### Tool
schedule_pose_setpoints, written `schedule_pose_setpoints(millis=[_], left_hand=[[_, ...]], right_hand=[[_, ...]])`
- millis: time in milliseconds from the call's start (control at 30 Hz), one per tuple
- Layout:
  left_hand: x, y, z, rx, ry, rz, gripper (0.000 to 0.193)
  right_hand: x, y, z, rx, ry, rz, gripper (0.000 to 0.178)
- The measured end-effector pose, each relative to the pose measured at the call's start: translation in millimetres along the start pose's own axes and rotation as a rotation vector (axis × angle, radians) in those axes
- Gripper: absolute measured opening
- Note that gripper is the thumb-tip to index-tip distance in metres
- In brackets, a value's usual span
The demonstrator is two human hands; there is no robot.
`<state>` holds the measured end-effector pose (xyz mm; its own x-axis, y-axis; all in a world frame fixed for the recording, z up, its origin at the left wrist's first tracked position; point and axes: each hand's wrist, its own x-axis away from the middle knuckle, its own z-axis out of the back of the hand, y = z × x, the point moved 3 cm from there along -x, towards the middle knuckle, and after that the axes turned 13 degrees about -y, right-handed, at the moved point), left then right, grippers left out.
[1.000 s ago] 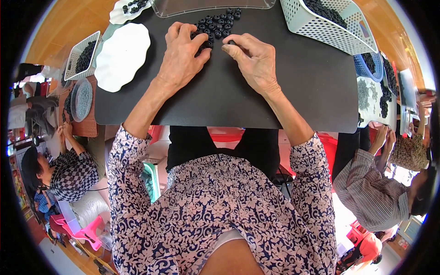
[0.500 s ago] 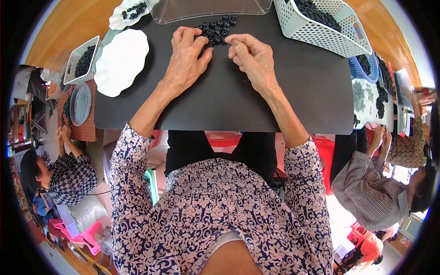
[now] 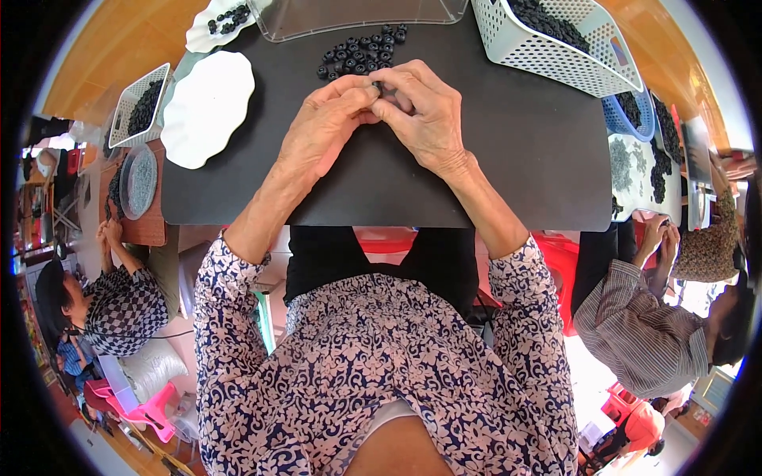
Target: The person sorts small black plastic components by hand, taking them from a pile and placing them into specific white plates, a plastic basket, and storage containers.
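Observation:
My left hand [image 3: 324, 125] and my right hand [image 3: 425, 119] meet fingertip to fingertip just above the dark table [image 3: 524, 159]. Between the pinching fingers shows a sliver of a small black round piece [image 3: 377, 86]; the fingers hide most of it. My right hand is closed too, its thumb and forefinger against the left fingertips, and whatever it pinches is covered. Right beyond the hands lies a loose pile of small black round pieces [image 3: 357, 57], several of them with a hole in the middle.
A white wavy-edged plate [image 3: 210, 111] lies at the left, near a smaller white dish [image 3: 216, 30] with black pieces. A clear plastic tray [image 3: 357, 30] stands at the far edge. At the far right is a white perforated basket [image 3: 548, 70] of black parts. Co-workers sit on both sides.
My left hand has left the pile and turned inward, and my right hand has moved left to meet it. More of the pile now shows.

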<state>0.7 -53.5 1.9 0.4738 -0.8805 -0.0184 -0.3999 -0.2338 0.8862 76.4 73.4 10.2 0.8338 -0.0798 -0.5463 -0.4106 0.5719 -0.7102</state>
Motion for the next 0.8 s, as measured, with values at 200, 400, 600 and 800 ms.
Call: schedule_pose_setpoints(millis=[200, 400, 600, 800], left_hand=[[4, 2, 12, -0.031, -0.067, 0.037, 0.025], [4, 1, 16, -0.063, -0.042, 0.075, 0.028], [17, 50, 38, -1.107, 0.406, -0.243, 0.014], [9, 43, 33, -1.637, 0.11, -0.259, 0.021]], right_hand=[[1, 2, -3, 0.061, -0.005, 0.018, 0.026], [1, 2, 1, 0.013, -0.004, -0.045, 0.022], [0, 5, 11, -0.113, 0.068, -0.17, 0.014], [2, 7, 16, -0.335, 0.097, -0.244, 0.013]])
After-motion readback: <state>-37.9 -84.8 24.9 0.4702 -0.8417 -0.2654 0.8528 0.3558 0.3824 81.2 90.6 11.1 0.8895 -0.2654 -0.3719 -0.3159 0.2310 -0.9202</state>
